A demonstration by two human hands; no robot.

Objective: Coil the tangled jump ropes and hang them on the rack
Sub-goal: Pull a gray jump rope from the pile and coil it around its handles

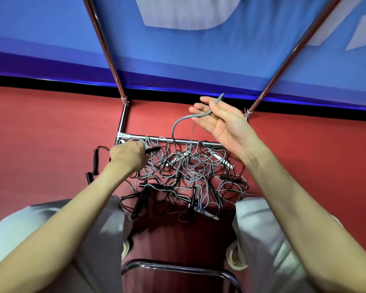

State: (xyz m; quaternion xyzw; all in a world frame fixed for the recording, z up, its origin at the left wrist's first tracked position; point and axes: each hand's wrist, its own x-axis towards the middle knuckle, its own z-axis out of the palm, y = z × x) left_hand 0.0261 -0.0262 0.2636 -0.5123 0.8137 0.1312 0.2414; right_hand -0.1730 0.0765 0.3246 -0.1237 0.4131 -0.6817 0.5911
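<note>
The ropes (184, 174) lie in one tangled heap on the floor, between the person's knees and against the low bar of the rack (178, 141). They are thin, smooth cords, grey and black, in many loose loops that cross each other. Slim black handles (143, 197) stick out of the heap, and a few white ones lie among the loops. Two black handles (95, 161) lie apart at the left side.

The rack is made of shiny round metal tubes: a low frame on the floor and two poles going up and outward. The floor (51, 127) is red and looks like a fine carpet or mat. Behind it stands a blue wall (51, 39) with large pale shapes and a black strip at the bottom. A curved metal tube (178, 269) is near the feet.

The left hand (127, 155) is low, at the left edge of the heap, its fingers closed around a black handle. The right hand (220, 119) is raised above the heap, palm up and fingers nearly straight, with the thumb pinching a grey cord (178, 123). This cord hangs down in a curve into the heap, and its end stands up above the fingers.
</note>
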